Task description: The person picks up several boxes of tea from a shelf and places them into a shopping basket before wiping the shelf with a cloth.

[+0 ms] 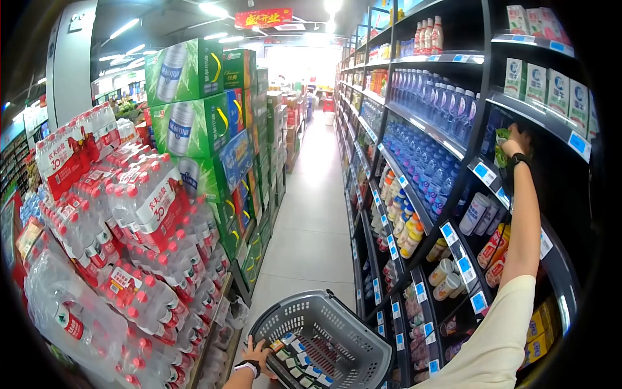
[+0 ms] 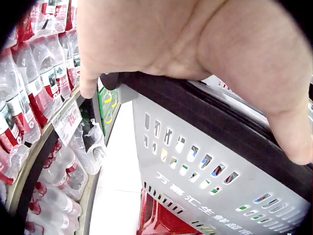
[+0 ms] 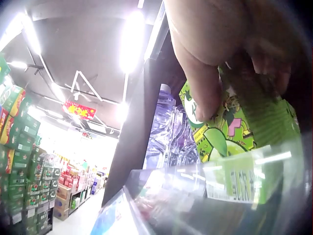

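High on the right-hand shelf, my right hand (image 1: 516, 141) reaches in and grips a green carton (image 3: 234, 132) by its upper part. The carton has a lime picture and cartoon figures; a clear plastic shelf edge (image 3: 171, 191) covers its lower front in the right wrist view. Down at the front, my left hand (image 1: 258, 358) rests with fingers spread on the dark rim of a grey shopping basket (image 1: 369, 343). The palm lies over that rim in the left wrist view. Several small packs (image 1: 301, 358) with blue, white and green print lie in the basket.
Shrink-wrapped bottle packs (image 1: 152, 201) are stacked at left, with green beer cases (image 1: 188, 97) behind. The aisle floor (image 1: 311, 214) runs between these and the right shelves. White milk cartons (image 1: 557, 91) stand above my right hand, water bottles (image 1: 447, 107) left of it.
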The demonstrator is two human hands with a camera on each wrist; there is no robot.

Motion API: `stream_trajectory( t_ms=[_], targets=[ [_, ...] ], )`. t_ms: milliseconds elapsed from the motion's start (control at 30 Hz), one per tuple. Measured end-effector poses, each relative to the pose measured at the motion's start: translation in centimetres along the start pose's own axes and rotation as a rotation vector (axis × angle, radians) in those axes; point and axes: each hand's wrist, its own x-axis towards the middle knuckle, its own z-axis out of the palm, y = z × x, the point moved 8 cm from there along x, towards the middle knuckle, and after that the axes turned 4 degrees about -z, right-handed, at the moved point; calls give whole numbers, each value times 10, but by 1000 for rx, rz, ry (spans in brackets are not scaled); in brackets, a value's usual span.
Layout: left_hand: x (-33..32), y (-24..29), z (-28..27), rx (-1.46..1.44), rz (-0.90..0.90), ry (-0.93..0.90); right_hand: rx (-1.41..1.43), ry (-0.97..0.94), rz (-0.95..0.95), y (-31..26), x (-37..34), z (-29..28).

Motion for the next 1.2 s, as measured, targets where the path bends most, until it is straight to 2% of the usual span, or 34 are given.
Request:
stream_trajectory(
  t_ms=[67,167,233,300,367,433,500,600,633,700,767,833,900,1033,1100,1200],
  targets=[
    [0,-1,1,15,-13,14,-117,-53,27,-5,-8,-6],
    [0,-1,-3,-19,-2,56,-55,-31,85,-7,-21,-15],
    [-2,0,-2,-25,31,9,-16,4,113,-7,-27,-19],
    [0,-1,-2,-25,26,12,1,109,76,5,-2,1],
    [1,0,1,-24,30,9,40,154,46,9,-3,-3],
    [2,-1,1,2,-25,25,94,93,-50,8,-2,-2],
    [2,0,1,-1,-23,21,156,275,-134,0,-24,-21],
    [1,-1,-1,-34,-13,67,263,515,-412,-24,-55,-52],
    [0,-1,0,-33,-9,63,257,512,-412,-28,-62,-59],
    [2,-1,1,-52,-18,96,304,565,-577,-46,-86,-83],
    [-1,1,-1,-47,-12,100,411,411,-490,-45,-92,-86],
    [-3,2,-3,-39,-20,125,431,377,-540,-55,-119,-88],
    [5,-2,5,-39,-2,161,441,452,-689,-69,-150,-96],
    [4,-1,1,-91,19,221,507,467,-864,-96,-216,-118],
    [7,-1,4,-54,-5,205,626,396,-929,-106,-238,-112],
    [6,-3,2,-14,-51,159,745,161,-819,-114,-268,-68]
  ],
)
